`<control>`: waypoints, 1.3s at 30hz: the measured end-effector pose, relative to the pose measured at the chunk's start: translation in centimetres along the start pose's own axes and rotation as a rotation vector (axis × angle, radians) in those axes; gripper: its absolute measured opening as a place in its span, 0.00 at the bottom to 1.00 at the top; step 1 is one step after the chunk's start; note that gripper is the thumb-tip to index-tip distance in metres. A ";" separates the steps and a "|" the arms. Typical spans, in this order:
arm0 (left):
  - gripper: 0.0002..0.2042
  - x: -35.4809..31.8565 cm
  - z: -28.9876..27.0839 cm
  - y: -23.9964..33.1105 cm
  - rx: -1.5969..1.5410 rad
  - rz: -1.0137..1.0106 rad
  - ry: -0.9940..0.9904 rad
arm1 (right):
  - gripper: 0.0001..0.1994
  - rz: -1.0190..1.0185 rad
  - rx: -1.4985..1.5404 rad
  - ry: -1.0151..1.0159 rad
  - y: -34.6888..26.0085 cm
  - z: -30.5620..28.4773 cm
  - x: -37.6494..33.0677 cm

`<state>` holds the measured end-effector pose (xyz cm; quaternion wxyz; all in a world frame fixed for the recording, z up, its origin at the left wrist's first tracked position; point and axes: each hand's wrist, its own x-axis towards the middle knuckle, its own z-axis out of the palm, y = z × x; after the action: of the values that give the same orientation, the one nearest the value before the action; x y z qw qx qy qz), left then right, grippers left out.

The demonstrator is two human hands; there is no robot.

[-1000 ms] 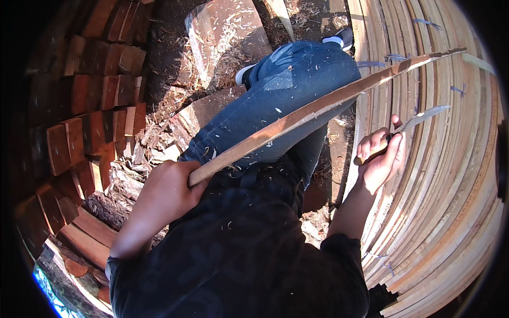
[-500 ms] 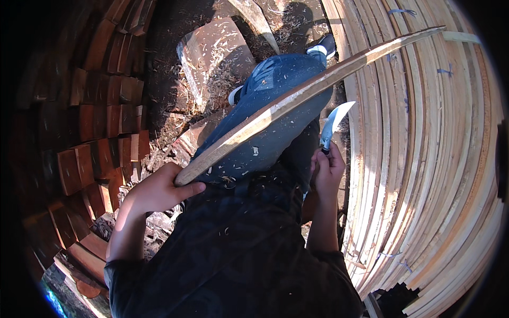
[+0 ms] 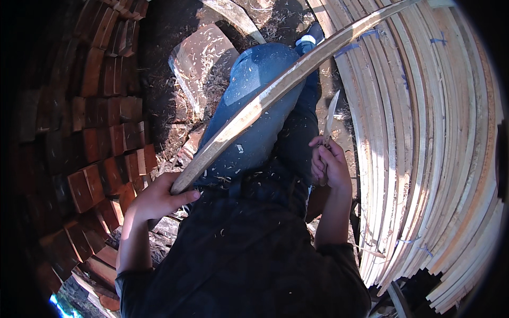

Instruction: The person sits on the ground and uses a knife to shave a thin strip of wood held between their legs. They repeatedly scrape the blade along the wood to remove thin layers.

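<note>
My left hand [image 3: 160,197] grips the near end of a long, squared wooden stick [image 3: 253,109]. The stick slants up to the right across my jeans and reaches over the stacked strips, with pale shaved faces along it. On the right, my right hand [image 3: 331,164] is closed round a knife [image 3: 331,114] whose blade points up and away from me. The handle is mostly hidden by the fingers. The blade stands apart from the stick. Small shavings lie on my jeans [image 3: 254,79] and dark shirt.
A large stack of long pale wooden strips [image 3: 403,159], tied here and there with blue string, fills the right side. Reddish-brown wood blocks [image 3: 108,177] are piled at the left. Ahead lie a squared wooden block [image 3: 204,63], a curved wood piece [image 3: 236,18] and scattered shavings.
The knife has turned so its blade shows narrower, and my right hand has rotated with it. My left hand still holds the stick. The whole view has shifted slightly.
</note>
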<state>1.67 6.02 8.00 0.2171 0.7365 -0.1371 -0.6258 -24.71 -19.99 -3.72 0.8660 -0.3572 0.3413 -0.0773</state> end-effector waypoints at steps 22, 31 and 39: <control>0.16 1.4 2.0 12.2 0.576 1.009 0.465 | 0.12 -0.289 -0.551 -0.149 -2.2 9.9 -2.4; 0.05 2.7 1.1 11.1 0.317 0.979 0.377 | 0.11 -0.240 -0.589 -0.166 -2.2 10.4 -2.2; 0.17 0.6 -6.0 8.2 1.029 0.316 1.096 | 0.13 -0.285 -0.479 -0.002 -2.4 8.7 -2.0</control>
<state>8.20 -0.49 12.21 -0.0290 0.9214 -0.3875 0.0096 -20.37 -16.04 3.42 0.7375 -0.5963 0.2953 -0.1152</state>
